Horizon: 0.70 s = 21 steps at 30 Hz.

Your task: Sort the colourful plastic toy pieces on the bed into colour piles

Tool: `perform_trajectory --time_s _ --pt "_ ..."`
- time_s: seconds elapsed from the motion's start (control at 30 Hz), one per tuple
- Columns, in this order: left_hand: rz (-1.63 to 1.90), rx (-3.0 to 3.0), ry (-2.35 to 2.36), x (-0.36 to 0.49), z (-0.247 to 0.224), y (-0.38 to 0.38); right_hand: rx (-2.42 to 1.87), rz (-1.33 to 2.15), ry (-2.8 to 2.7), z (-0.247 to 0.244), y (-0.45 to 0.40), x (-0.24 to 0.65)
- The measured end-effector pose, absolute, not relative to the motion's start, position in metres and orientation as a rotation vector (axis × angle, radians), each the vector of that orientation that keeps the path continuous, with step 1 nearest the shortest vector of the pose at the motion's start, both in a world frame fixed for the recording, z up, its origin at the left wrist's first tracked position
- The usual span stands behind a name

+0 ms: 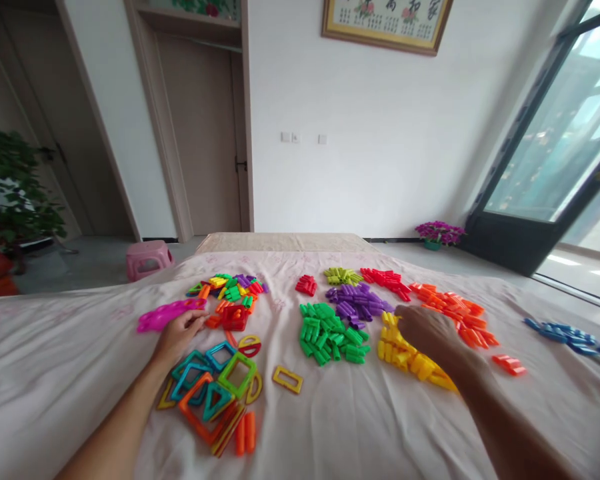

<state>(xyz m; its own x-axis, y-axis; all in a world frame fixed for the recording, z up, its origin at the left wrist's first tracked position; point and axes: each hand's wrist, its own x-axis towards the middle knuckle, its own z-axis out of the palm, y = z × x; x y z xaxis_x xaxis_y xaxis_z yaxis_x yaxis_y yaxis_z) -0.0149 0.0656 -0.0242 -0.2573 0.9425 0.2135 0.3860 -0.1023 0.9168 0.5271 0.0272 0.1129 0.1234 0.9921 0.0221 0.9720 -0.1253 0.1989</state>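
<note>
My left hand (183, 328) is closed, its fingertips bent together at the right end of a bright pink plastic piece (160, 315). Whether anything is pinched in it is hidden. Just beyond lies a mixed heap of coloured plastic pieces (233, 291), with a red square piece (235, 318) in front. On the right, my right hand (425, 328) curls down over the upper end of a pile of yellow tube-like pieces (410, 357). Its fingertips do not show clearly. Purple pieces (357, 303) and green pieces (333, 335) lie to its left.
Magnetic-tile frames (237, 373) overlap near my left forearm, beside orange tubes (245, 433) and a yellow rectangle (287, 379). Farther right are orange pieces (453, 309), red pieces (386, 280) and blue pieces (573, 335). A wrinkled cloth (330, 427) lies underneath.
</note>
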Motion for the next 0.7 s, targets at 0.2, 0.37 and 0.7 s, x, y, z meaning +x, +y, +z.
perform_trajectory --time_s 0.2,0.37,0.7 --pt "1.371 1.467 1.638 -0.015 -0.024 0.066 2.279 0.269 2.101 0.113 0.024 0.515" --pt "1.379 1.451 1.640 -0.015 -0.023 0.066 1.780 -0.027 2.781 0.096 0.040 0.398" --pt "1.367 1.444 1.621 -0.019 -0.027 0.066 1.326 -0.120 3.111 0.050 0.100 0.238"
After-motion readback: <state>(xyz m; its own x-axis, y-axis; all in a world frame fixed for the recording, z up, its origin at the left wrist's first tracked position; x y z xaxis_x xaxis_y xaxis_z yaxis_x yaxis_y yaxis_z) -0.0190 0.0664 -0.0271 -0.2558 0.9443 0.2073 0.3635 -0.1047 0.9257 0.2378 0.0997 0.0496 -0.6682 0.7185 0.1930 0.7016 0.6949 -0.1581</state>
